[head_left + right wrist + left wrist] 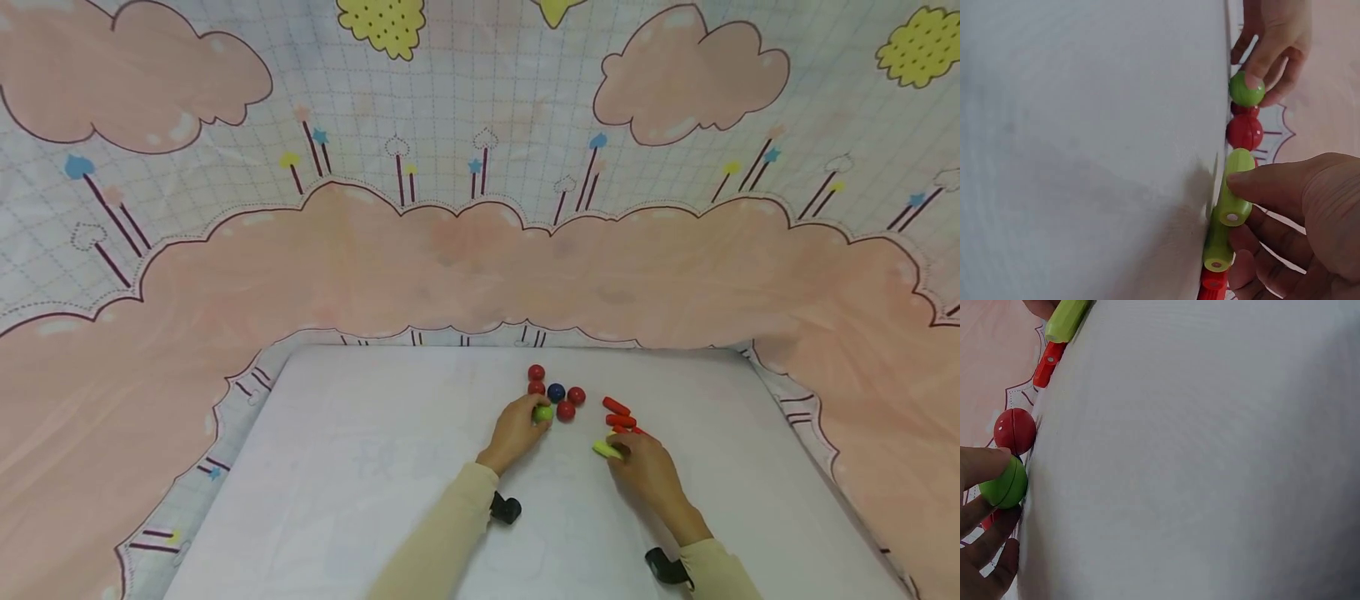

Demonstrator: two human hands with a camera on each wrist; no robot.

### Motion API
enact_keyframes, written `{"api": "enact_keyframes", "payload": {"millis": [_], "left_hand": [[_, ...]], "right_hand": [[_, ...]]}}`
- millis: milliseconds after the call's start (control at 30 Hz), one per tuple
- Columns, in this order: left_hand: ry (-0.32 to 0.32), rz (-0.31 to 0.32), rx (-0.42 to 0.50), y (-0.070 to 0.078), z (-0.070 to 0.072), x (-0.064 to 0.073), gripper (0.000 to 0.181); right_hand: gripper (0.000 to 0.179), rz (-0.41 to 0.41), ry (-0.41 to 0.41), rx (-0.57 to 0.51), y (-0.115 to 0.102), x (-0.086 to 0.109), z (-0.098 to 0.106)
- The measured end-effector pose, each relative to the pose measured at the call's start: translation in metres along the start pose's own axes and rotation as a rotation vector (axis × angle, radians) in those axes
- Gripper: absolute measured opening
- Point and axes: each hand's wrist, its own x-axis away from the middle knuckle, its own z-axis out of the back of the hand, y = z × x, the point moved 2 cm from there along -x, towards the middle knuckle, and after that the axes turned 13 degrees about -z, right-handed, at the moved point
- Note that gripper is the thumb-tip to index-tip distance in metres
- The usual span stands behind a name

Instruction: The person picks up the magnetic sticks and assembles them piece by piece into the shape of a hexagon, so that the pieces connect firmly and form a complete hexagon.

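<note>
My left hand (519, 429) pinches a green ball (1005, 484) between thumb and fingers, low at the white tabletop. Close around it sit several red balls (566, 411) and one dark blue ball (556, 392). To the right, my right hand (651, 468) holds a yellow-green rod (1238, 187) between thumb and fingers. A second yellow-green rod (1217, 244) lies just beside it in the right wrist view. Behind that hand are several short red rods (621, 421), partly covered by the fingers.
The white table (360, 467) stretches under both hands. Behind and around it hangs a cloth (450, 267) printed with pink clouds. A black wrist camera (506, 508) juts from the left sleeve, another black device (666, 568) from the right.
</note>
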Motion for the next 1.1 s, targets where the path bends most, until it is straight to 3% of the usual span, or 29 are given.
{"api": "enact_keyframes", "payload": {"millis": [233,567,733,933,1100], "left_hand": [[0.024,0.003,0.023,-0.001,0.006,0.003,0.03],[0.068,-0.023,0.157,0.006,0.017,0.016,0.034],[0.111,-0.048,0.234,0.011,0.028,0.023,0.034],[0.157,-0.036,0.343,0.018,0.042,0.033,0.033],[0.182,-0.012,0.37,0.024,0.053,0.04,0.035]], "right_hand": [[0.028,-0.016,0.025,-0.037,-0.009,0.001,0.004],[0.028,0.068,0.062,-0.087,-0.031,0.0,0.016],[0.028,0.1,0.076,-0.092,-0.041,-0.004,0.019],[0.029,0.119,0.054,-0.129,-0.053,-0.002,0.018],[0.03,0.103,0.031,-0.139,-0.063,0.0,0.018]]}}
